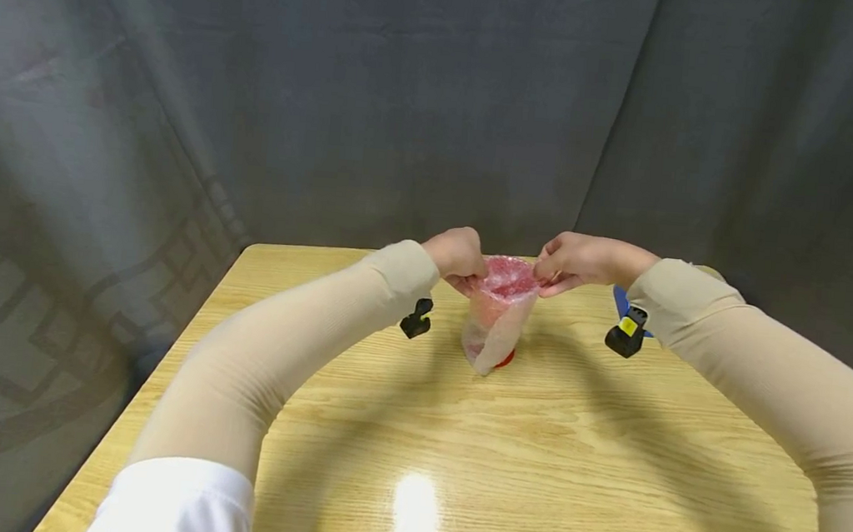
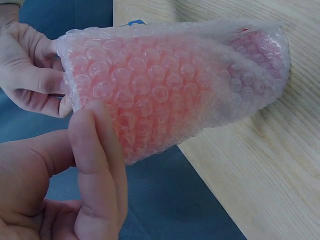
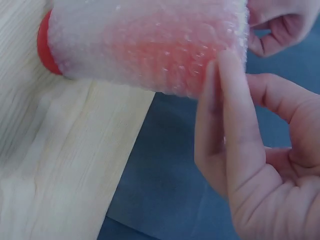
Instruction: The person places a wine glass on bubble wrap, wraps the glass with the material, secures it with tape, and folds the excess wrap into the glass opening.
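Observation:
A sheet of bubble wrap [image 1: 496,317] stands as an upright tube on the table, wrapped around something pinkish-red whose kind I cannot tell. A red rounded end [image 3: 46,45] sticks out at its bottom. My left hand [image 1: 460,256] pinches the wrap's top edge on the left, thumb and fingers on either side of it. On the right of that same edge, my right hand [image 1: 577,263] pinches the wrap between thumb and fingers. Between the hands the top of the tube gapes, showing pink bubbles inside. The left wrist view shows the bubbled surface [image 2: 145,85] close up.
A blue object [image 1: 622,302] lies on the table behind my right wrist, mostly hidden. The wooden table [image 1: 532,458] ends just beyond the wrap, with a grey curtain [image 1: 423,115] behind it. Small black devices [image 1: 416,319] hang at both wrists.

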Available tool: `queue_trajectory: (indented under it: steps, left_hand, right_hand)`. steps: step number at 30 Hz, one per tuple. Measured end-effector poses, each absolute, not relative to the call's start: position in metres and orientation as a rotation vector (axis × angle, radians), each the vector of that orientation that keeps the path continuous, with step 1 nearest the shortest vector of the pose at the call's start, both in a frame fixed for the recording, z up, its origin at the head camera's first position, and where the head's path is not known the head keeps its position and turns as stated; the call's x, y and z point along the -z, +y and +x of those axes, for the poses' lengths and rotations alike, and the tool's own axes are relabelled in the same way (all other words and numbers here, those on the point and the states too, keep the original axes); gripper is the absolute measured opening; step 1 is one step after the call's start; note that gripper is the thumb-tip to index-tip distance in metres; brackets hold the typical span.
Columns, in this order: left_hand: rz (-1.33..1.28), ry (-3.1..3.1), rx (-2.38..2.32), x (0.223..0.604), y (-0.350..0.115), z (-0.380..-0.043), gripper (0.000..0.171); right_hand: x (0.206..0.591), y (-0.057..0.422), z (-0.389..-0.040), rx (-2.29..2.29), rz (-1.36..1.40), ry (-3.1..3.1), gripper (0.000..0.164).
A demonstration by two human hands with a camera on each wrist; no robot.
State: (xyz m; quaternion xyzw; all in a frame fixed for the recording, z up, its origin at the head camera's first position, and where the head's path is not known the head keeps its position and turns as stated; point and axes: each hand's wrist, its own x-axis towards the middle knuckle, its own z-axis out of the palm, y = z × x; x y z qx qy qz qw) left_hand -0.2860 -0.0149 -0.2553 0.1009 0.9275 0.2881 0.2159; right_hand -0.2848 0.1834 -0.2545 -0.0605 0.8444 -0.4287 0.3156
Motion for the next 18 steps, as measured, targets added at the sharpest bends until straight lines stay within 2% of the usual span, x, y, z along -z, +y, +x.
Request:
queue_trajectory:
  steps: [4, 13, 18]
  left_hand:
    - [0.296, 2.553, -0.816, 0.255, -0.016, -0.284, 0.018]
    - [0.29, 2.561, -0.804, 0.256, -0.016, -0.283, 0.016]
    - [0.273, 2.564, -0.719, 0.25, -0.019, -0.283, 0.022]
  right_hand:
    - [0.258, 0.177, -0.283, 1.09, -0.154, 2.295, 0.01]
    - [0.256, 0.179, -0.281, 1.048, -0.205, 2.319, 0.011]
    - [0.25, 0.187, -0.278, 1.029, -0.197, 2.253, 0.023]
